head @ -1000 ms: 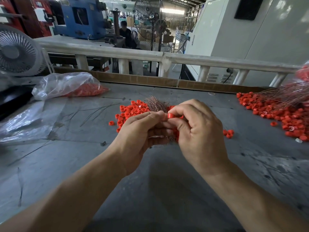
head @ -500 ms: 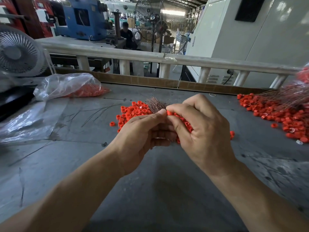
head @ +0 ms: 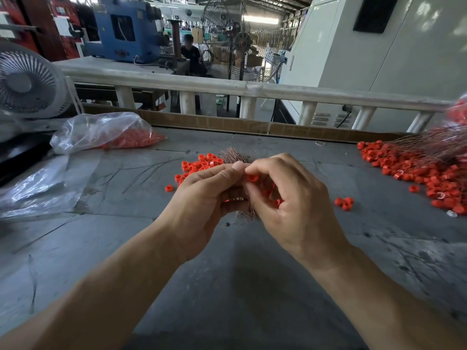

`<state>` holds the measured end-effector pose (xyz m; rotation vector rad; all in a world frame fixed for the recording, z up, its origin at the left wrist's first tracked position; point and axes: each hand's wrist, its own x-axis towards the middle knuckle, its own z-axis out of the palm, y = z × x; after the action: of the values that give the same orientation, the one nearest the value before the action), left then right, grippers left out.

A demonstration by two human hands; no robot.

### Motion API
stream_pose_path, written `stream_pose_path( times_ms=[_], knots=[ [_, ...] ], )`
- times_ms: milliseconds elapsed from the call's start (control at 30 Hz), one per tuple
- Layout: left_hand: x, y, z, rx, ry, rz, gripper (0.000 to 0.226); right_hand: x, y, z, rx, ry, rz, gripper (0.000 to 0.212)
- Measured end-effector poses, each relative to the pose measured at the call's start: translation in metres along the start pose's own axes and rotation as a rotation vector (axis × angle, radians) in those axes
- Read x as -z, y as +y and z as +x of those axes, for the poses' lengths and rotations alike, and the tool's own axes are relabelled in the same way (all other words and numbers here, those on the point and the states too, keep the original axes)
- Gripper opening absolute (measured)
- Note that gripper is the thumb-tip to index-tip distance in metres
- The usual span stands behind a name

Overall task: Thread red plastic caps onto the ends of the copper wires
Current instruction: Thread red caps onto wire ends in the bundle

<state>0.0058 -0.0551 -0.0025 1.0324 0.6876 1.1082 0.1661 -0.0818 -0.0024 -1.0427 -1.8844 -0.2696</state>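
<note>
My left hand [head: 202, 198] grips a bundle of thin copper wires [head: 233, 156]; the wire tips fan out above my thumb and the lower ends stick out under my fingers. My right hand [head: 290, 198] pinches one red plastic cap [head: 252, 177] between thumb and forefinger, right at the wire ends, and holds more red caps in its curled fingers. A loose pile of red caps [head: 202, 164] lies on the grey table just behind my hands.
A big heap of red caps with capped wires [head: 424, 168] covers the right side of the table. A clear bag of caps [head: 106, 133] lies at back left, flat plastic sheeting [head: 38, 188] at left. A few stray caps [head: 344, 203] lie right of my hand.
My right hand has opened a little and turned, so the pinched cap and the caps in its palm now show. My left hand keeps its grip on the bundle.
</note>
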Motion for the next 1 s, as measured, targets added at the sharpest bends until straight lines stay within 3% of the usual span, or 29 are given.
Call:
stream_pose_path(
  times_ms=[533, 767, 1000],
  knots=[
    [0.011, 0.0, 0.007, -0.053, 0.172, 0.076, 0.019, -0.006, 0.01, -0.003, -0.202, -0.122, 0.203, 0.015],
    [0.021, 0.011, 0.01, -0.12, 0.26, 0.006, 0.022, -0.007, 0.016, -0.007, -0.422, -0.191, 0.489, 0.013],
    [0.022, 0.008, 0.011, -0.147, 0.281, -0.047, 0.013, -0.006, 0.016, -0.009, -0.494, -0.316, 0.665, 0.011]
  ],
)
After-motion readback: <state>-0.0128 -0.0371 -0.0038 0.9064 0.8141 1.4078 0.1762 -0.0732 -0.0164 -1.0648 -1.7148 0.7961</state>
